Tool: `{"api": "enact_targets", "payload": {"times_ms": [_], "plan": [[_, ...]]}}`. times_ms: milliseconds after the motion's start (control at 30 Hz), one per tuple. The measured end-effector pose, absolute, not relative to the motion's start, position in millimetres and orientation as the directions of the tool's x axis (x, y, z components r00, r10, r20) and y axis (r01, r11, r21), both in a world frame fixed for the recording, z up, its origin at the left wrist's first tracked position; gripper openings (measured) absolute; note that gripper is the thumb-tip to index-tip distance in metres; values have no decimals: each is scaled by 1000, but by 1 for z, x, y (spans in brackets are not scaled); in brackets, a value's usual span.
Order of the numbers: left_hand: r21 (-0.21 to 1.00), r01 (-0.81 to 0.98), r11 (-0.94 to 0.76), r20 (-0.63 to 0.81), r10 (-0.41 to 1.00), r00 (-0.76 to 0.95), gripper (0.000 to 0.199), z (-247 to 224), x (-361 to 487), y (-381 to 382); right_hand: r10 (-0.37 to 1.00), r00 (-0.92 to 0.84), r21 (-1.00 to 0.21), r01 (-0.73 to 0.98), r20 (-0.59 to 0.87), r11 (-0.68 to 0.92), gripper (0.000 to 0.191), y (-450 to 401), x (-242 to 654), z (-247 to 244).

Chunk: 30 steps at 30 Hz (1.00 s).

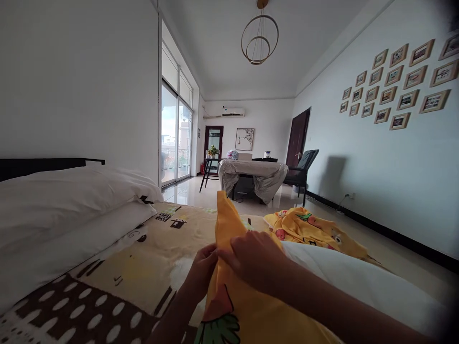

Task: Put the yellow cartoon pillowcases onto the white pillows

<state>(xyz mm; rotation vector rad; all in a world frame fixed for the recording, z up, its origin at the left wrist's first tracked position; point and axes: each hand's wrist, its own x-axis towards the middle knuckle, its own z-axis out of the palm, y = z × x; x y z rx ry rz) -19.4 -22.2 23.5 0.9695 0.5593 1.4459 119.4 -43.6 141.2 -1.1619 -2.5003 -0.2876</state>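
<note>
Both my hands grip a yellow fabric cover (272,317) printed with a carrot-like shape and green leaves; whether it is a pillowcase or another cover I cannot tell. My left hand (202,267) pinches its left edge. My right hand (254,260) is closed over the top, thumb towards the left fingers, and a corner of the cloth stands up above both. A white, smooth padded item (344,267) lies to the right, partly behind my right forearm. Beyond it, a second yellow printed cloth (311,229) lies crumpled on the bed.
Two white pillows (71,200) are stacked on the left by a dark headboard (43,165). A patterned sheet (136,277) covers the bed. Beyond the bed stand a table with a plastic cover (251,167), a dark chair (303,172) and a black stool (211,167).
</note>
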Motion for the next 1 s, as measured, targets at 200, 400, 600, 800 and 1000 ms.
{"api": "enact_targets", "payload": {"times_ms": [200,400,600,800,1000], "plan": [[811,-566,-144,198,980,34,35,38,1,-42,697,-614,83,770,371,633,27,-38,108,116],[825,-544,-154,165,986,-29,39,50,6,-52,737,-551,-6,799,393,601,20,-37,113,119],[742,-656,-136,127,990,-62,39,28,7,-40,759,-504,-211,758,413,618,23,-45,108,129],[765,-612,-202,167,979,-115,43,11,7,-24,737,-545,-342,657,401,672,22,-47,107,130],[752,-628,-201,220,974,-49,39,6,6,-34,718,-562,-311,654,411,690,24,-57,107,140]]}}
